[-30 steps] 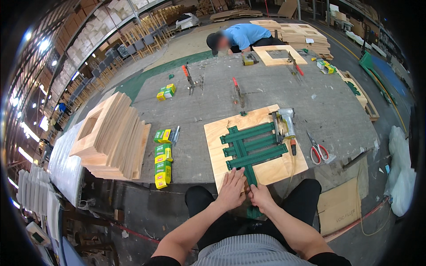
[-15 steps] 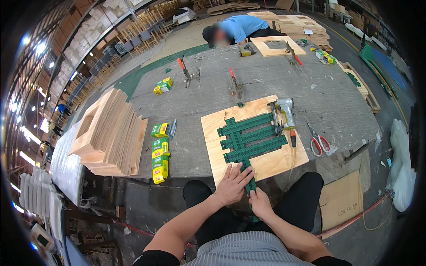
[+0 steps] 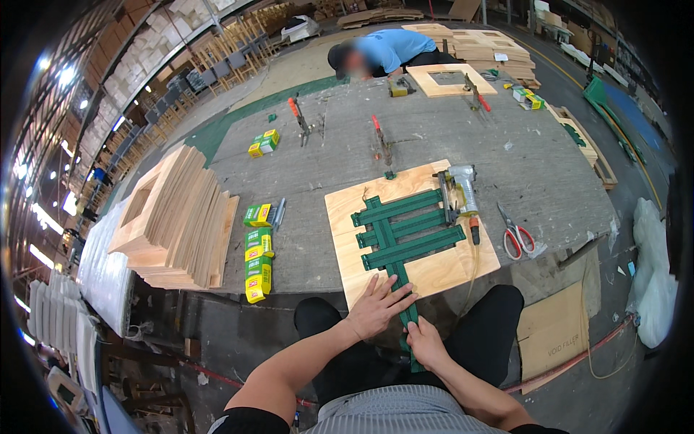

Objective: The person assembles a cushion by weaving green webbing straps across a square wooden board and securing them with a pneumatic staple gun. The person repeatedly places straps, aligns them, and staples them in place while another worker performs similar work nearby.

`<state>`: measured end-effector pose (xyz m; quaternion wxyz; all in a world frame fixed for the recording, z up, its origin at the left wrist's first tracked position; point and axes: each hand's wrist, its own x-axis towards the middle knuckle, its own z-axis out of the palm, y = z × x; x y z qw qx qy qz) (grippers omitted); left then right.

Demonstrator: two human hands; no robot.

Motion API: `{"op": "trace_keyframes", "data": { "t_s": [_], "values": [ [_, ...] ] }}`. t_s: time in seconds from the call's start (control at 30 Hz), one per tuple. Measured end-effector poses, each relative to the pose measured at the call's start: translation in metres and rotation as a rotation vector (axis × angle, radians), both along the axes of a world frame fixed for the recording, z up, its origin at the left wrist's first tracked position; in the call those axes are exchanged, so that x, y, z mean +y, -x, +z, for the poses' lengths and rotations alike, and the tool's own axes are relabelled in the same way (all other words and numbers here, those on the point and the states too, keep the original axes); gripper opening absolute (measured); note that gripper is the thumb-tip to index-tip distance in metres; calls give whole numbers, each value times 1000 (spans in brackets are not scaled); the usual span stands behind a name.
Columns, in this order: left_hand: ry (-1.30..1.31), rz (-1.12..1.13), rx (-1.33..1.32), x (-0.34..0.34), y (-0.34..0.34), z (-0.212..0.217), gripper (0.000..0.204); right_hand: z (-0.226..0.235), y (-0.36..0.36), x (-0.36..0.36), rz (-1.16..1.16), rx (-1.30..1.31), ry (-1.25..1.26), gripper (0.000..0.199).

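Note:
A light wooden frame (image 3: 470, 273) lies at the table's near edge, with green webbing straps (image 3: 413, 250) crossing over its central opening. My left hand (image 3: 377, 309) lies on the frame's near edge, fingers stretched out across the lengthwise green strap. Just beyond that edge, my right hand (image 3: 425, 343) is closed on the loose end of this strap, which hangs down toward my lap. A staple gun (image 3: 463, 192) with an air hose rests on the frame's right side. To its right, red-handled scissors (image 3: 516, 239) lie on the table.
Wooden frames (image 3: 163, 224) are stacked at the left. Green and yellow boxes (image 3: 258, 264) stand beside them. Upright red-handled tools (image 3: 382, 137) are on the grey table (image 3: 318, 181). Across it, a person in a blue shirt (image 3: 390, 47) bends near another frame (image 3: 481, 85).
Both hands keep their places on the strap and frame. The whole view has shifted slightly; little else differs.

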<state>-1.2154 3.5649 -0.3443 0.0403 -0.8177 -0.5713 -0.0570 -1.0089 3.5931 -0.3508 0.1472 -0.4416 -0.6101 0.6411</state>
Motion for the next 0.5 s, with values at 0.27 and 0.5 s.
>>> {"op": "trace_keyframes", "data": {
  "t_s": [0.27,0.5],
  "values": [
    [21,-17,2,-1,0,1,94,4,-6,-3,11,-7,-15,25],
    [-7,-28,-18,-1,0,-3,94,2,-11,-2,33,-9,-47,25]
  ]
}}
